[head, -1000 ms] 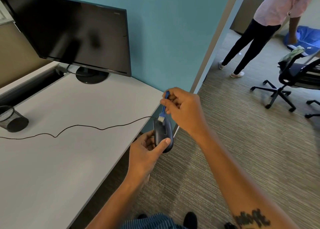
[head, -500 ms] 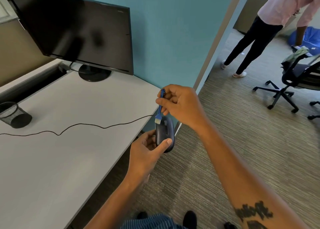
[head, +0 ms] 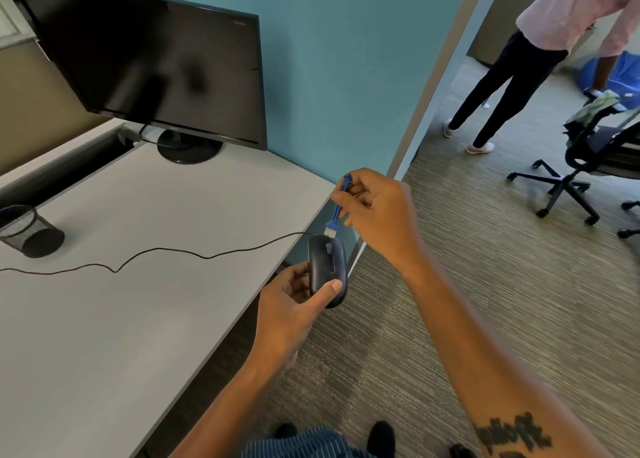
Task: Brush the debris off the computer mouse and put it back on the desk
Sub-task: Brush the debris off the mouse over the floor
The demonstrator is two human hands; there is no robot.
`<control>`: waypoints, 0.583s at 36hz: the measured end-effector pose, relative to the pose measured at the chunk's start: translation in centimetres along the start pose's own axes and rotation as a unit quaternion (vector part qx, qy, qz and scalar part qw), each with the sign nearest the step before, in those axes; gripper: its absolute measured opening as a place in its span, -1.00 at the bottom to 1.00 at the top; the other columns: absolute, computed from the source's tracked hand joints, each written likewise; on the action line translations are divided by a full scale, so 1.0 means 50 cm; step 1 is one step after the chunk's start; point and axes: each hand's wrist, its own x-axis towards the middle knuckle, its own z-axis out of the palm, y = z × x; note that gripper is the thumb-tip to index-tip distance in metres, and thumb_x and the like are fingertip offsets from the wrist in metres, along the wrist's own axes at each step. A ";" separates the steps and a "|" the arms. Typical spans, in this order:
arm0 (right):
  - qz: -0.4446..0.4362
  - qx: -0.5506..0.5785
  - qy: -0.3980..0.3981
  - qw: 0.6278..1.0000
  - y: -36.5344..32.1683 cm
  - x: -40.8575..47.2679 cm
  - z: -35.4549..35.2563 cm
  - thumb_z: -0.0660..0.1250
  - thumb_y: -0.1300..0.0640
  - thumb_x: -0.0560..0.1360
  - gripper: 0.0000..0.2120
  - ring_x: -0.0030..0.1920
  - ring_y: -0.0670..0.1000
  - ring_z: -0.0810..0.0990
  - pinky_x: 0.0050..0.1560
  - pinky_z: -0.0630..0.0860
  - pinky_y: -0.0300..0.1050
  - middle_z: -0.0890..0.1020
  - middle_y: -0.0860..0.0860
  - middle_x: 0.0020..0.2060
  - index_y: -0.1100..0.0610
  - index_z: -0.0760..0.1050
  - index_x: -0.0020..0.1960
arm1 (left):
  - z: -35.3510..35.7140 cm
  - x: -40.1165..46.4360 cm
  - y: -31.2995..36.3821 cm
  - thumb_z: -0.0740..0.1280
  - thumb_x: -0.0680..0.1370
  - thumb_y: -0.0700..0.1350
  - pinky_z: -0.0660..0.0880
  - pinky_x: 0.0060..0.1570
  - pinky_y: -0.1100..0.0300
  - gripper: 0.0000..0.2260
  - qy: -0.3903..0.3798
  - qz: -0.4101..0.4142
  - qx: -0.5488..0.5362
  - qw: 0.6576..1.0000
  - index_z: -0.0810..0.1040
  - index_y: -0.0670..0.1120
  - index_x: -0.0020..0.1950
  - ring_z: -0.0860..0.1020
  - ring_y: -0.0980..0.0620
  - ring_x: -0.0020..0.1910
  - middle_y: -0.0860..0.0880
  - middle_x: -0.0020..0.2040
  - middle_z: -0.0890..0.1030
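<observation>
My left hand (head: 291, 301) grips a dark blue computer mouse (head: 325, 267) just past the right edge of the white desk (head: 104, 319), over the carpet, thumb across its rear. The mouse's black cable (head: 156, 249) trails left across the desk. My right hand (head: 377, 211) pinches a small blue brush (head: 336, 211) by its handle. The white bristles point down and touch the front end of the mouse, near the scroll wheel.
A black monitor (head: 156, 66) stands at the back of the desk against a teal partition. A black mesh cup (head: 27, 232) sits at the desk's left. Beyond the partition, a person (head: 530, 59) stands on the carpet beside a black office chair (head: 588, 156).
The brush bristles have stayed at the mouse's front end while my right hand shifted slightly. The mouse remains held in the same spot; my head has moved a little.
</observation>
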 end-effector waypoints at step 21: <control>0.004 0.034 -0.098 0.995 0.001 -0.008 -0.011 0.56 0.26 0.60 -0.91 -0.30 -0.01 0.79 -0.22 0.72 -0.18 0.78 0.05 -0.21 0.12 0.70 0.05 | 0.002 0.004 0.005 0.72 0.33 0.23 0.74 0.08 0.27 -0.39 -0.009 0.010 -0.033 0.999 0.74 0.06 0.33 0.84 0.08 0.10 0.10 0.11 0.85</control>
